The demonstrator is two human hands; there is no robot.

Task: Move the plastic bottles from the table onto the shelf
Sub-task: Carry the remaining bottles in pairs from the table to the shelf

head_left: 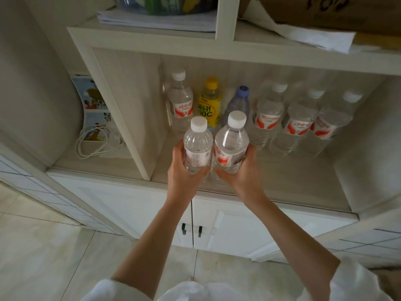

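Note:
My left hand (182, 168) grips a clear water bottle (198, 144) with a white cap, held upright. Beside it, touching, my right hand (243, 170) grips a second clear bottle (231, 142) with a red and white label. Both bottles hover over the front part of the shelf (293, 185). Along the back of the shelf stand several bottles: a clear one (180, 101), a yellow one (210, 103), one with a blue cap (238, 103), and three clear ones at the right (297, 120).
A vertical divider (128, 118) bounds the shelf compartment on the left; beyond it lie a white cable (93, 142) and picture cards (91, 94). Papers (156, 20) and a cardboard box (338, 11) sit on the upper shelf. Cabinet doors with dark handles (192, 230) are below.

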